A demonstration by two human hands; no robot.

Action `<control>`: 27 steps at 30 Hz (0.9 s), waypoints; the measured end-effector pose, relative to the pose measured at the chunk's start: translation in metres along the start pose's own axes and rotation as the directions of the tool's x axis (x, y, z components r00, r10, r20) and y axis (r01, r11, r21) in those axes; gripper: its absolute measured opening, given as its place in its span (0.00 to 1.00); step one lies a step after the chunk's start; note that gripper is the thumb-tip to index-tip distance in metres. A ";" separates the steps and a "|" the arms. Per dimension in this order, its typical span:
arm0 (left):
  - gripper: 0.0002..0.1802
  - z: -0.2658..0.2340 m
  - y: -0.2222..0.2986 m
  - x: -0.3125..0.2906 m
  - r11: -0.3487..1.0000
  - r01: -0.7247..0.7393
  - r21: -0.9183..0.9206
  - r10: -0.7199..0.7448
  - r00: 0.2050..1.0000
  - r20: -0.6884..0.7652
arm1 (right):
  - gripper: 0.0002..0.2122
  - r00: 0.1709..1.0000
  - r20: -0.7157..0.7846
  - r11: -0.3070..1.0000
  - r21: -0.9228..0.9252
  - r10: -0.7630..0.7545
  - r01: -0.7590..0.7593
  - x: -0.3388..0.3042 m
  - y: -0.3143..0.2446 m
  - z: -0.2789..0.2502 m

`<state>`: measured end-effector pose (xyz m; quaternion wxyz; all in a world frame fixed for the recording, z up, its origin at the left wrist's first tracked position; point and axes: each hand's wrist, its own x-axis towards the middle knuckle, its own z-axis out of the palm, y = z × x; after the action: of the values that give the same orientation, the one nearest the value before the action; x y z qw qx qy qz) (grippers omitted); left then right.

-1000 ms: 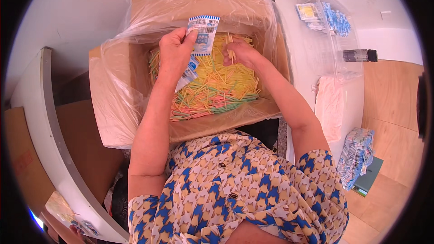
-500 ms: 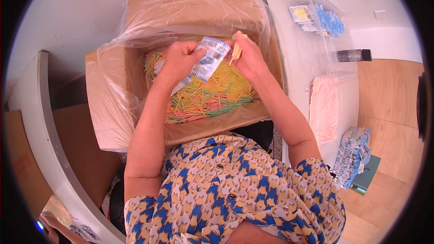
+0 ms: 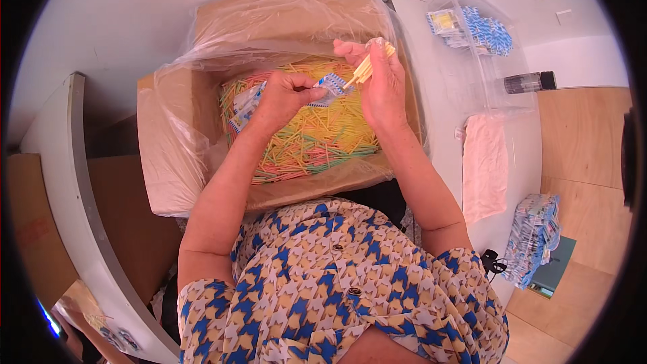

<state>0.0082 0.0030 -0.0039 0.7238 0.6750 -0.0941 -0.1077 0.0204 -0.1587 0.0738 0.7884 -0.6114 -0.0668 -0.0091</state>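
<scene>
My left hand (image 3: 286, 100) pinches a small blue-and-white plastic packet (image 3: 331, 87) over a lined cardboard box. In my right hand (image 3: 384, 87) is a bunch of thin yellow sticks (image 3: 364, 71), slanting down to the left. Their lower ends are at the packet's right edge; whether they have entered it I cannot tell. Below both hands, a heap of thin yellow, pink and green sticks (image 3: 317, 138) fills the box. More blue-and-white packets (image 3: 244, 108) lie on that heap, left of my left hand and partly behind it.
Clear plastic lines the cardboard box (image 3: 168, 141). To the right are a clear bin (image 3: 482, 84) holding packets, a dark-capped bottle (image 3: 529, 83), a pink cloth (image 3: 485, 168) and a bundle of packets (image 3: 532, 239). A white partition (image 3: 81, 189) stands left; another person's arm (image 3: 98, 337) shows beyond it.
My right hand has moved slightly right, and the sticks now point toward the packet. The packet has tilted and dropped a little in my left hand. The whole view has shifted slightly.
</scene>
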 end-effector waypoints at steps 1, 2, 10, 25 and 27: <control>0.04 0.001 -0.001 0.000 1.000 -0.016 -0.017 0.016 1.000 -0.017 | 0.14 1.000 0.000 0.999 -0.036 -0.023 0.023 0.000 0.000 0.000; 0.04 0.001 0.000 0.000 0.999 -0.032 -0.034 0.031 0.999 -0.034 | 0.14 1.000 -0.001 0.999 -0.035 -0.024 0.024 -0.001 0.001 0.000; 0.05 0.004 0.010 -0.003 0.997 -0.077 -0.019 0.076 0.995 -0.058 | 0.14 0.992 0.095 0.949 -0.295 -0.088 0.112 -0.009 0.006 0.010; 0.04 0.005 0.006 -0.001 0.993 -0.116 -0.003 0.115 0.987 -0.108 | 0.13 0.974 0.159 0.929 -0.308 -0.160 0.203 -0.002 0.003 0.014; 0.04 0.005 0.006 0.000 0.988 -0.156 0.002 0.155 0.980 -0.121 | 0.13 0.977 0.143 0.929 -0.313 -0.160 0.198 -0.001 0.005 0.014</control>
<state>0.0065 -0.0017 0.0028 0.7368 0.6683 -0.1024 -0.0102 0.0182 -0.1442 0.0718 0.6673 -0.7240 -0.1654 -0.0566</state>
